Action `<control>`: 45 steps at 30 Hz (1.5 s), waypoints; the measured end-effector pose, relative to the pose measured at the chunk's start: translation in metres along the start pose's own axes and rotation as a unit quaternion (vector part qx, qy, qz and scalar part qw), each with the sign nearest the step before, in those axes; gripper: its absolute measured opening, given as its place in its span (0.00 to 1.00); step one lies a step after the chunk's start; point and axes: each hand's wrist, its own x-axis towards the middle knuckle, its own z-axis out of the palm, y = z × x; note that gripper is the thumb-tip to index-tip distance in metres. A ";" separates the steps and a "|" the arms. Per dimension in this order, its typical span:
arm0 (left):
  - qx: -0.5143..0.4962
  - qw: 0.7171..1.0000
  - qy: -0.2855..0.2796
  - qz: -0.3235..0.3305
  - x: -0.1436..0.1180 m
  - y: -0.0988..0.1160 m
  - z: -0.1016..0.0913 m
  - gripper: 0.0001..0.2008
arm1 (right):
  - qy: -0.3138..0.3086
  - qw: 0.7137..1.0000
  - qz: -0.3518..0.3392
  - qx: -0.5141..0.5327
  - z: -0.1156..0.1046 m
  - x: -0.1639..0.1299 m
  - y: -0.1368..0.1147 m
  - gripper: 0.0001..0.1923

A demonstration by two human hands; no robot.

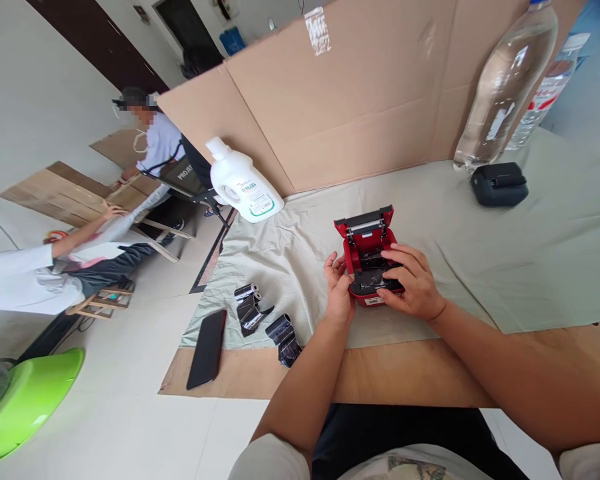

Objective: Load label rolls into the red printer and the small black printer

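A person's left hand (340,293) grips the left side of a red machine (366,261), fingers curled along its flank and thumb on the near corner, while the right hand (416,285), fingers spread open, reaches over the machine's bay, thumb at the front edge. The machine sits on a pale cloth (455,227), its raised lid (364,223) at twelve o'clock. At eight o'clock lie two bundles of shiny black film (250,310), with a dark phone (207,350) beyond, partly over the wooden tabletop (405,373). A white jug (247,183) is at ten; a black case (499,185) sits at two, near a large clear bottle (510,87) and a smaller bottle (543,100). A cardboard panel (360,100) rises at twelve. Farther off, two other people (163,143) appear between nine and ten, a green tub (35,400) between eight and nine.
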 end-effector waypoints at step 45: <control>0.198 0.960 0.048 0.191 -0.003 0.025 -0.010 0.12 | 0.021 0.913 0.403 0.062 0.011 -0.014 0.080 0.16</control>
